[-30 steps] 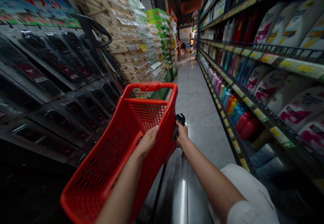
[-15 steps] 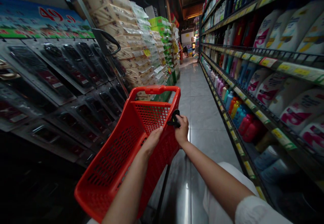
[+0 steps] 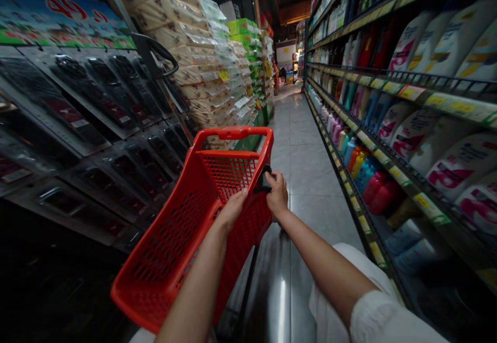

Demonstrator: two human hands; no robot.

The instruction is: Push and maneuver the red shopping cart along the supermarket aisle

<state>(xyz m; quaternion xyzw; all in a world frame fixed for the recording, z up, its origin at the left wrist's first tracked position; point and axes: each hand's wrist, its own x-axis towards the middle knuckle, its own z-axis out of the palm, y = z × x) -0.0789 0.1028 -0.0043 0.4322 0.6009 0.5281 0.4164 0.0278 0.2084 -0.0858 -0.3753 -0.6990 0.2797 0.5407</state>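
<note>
The red basket (image 3: pixel 194 219) lies at nine o'clock from my gripping left hand (image 3: pixel 233 207), my right hand (image 3: pixel 277 193) pinching a black handle (image 3: pixel 261 184), tipped flatter than a second ago.

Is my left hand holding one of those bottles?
No, the left hand is on the edge of the red basket, apart from the bottles.

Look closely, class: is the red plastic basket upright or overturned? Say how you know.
Upright. The red plastic basket faces open side up, its slotted inner walls visible from above.
</note>
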